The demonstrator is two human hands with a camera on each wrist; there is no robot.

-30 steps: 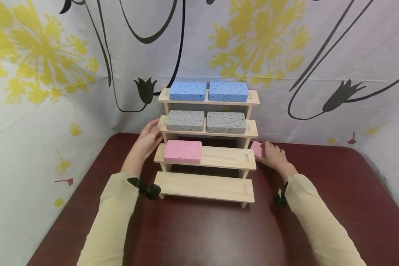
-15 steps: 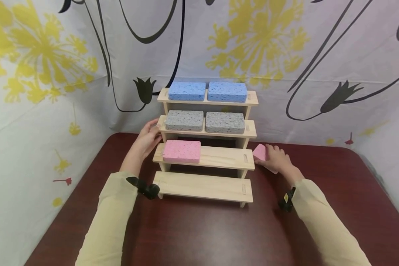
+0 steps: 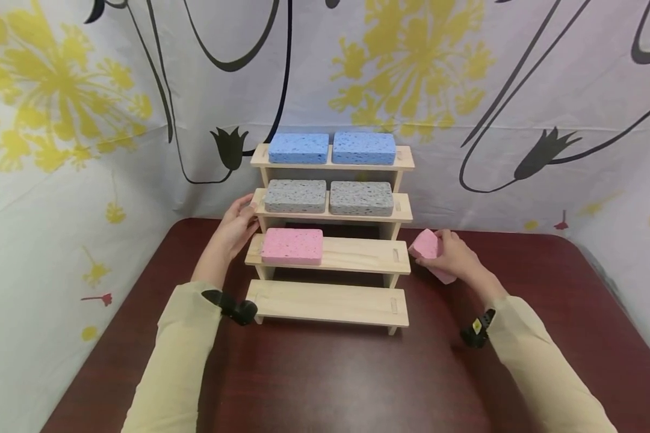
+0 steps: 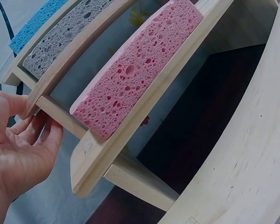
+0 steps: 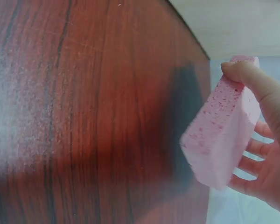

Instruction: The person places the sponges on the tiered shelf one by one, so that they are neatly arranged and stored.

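A pink sponge (image 5: 219, 126) is gripped in my right hand (image 3: 455, 257), thumb on one side and fingers on the other. It is tilted beside the right end of a wooden tiered rack (image 3: 365, 252), above the table. My left hand (image 3: 235, 228) holds the left end of the rack's second tier from the top, thumb above and fingers curled beneath, as the left wrist view (image 4: 23, 144) shows. Another pink sponge (image 3: 292, 245) lies on the left of the tier below. Two grey sponges (image 3: 295, 195) sit on the held tier, and two blue sponges (image 3: 299, 148) on the top tier.
The lowest tier (image 3: 325, 302) is bare wood. A dark red-brown table (image 3: 325, 379) carries the rack. Behind it hangs a white cloth (image 3: 303, 72) with yellow and dark flower prints. A small black camera is strapped at each wrist.
My right hand has drawn the pink sponge out from beside the rack, toward me and slightly right, turning it so more of it shows. The left hand keeps its hold on the rack.
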